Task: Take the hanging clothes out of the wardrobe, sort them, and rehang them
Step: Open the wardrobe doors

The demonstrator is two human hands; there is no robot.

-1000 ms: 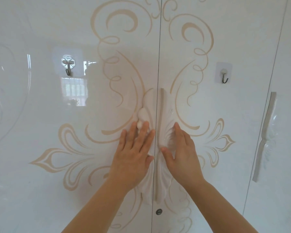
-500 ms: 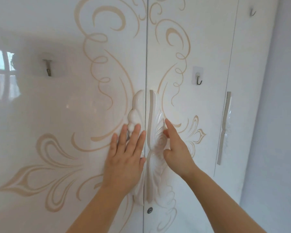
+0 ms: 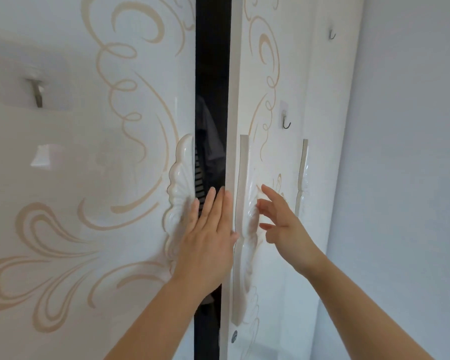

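1. The left hand (image 3: 208, 229) is being held flat across the dark gap between the doors, fingers straight and grasping nothing. Those fingers are being put at risk should the right door (image 3: 291, 255) swing back.
2. The right hand (image 3: 283, 224) is being held loose and spread beside the right handle (image 3: 247, 216), gripping nothing; contact cannot be told. With no hold taken, the door is probably being left free to drift.
3. The hanging clothes (image 3: 208, 141) are being glimpsed inside the wardrobe, in shadow. A striped garment (image 3: 199, 178) hanging near the door edge is possibly being exposed to snagging.
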